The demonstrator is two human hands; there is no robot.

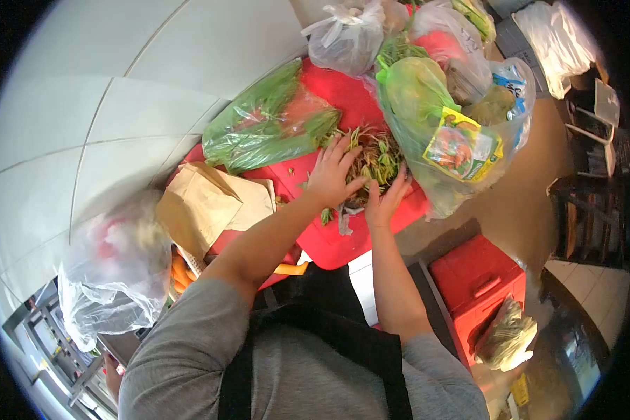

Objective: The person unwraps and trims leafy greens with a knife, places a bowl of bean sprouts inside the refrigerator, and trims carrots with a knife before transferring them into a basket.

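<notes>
On the red surface (329, 245) lies a heap of greens with reddish-brown roots or stems (378, 157). My left hand (334, 171) rests at the heap's left side with its fingers spread. My right hand (388, 199) touches the heap's lower right edge, fingers stretched out and apart. Neither hand grips anything that I can make out. Just left of the heap is a clear plastic bag of long green leaves (259, 126). A few loose leaves (327, 216) lie below the heap.
A large bag of produce (416, 98) with a yellow packet (462, 147) stands to the right. Brown paper (203, 203) and a white plastic bag (112, 280) are at the left. A red box (476, 280) stands at the lower right. Tiled wall (140, 98) borders the upper left.
</notes>
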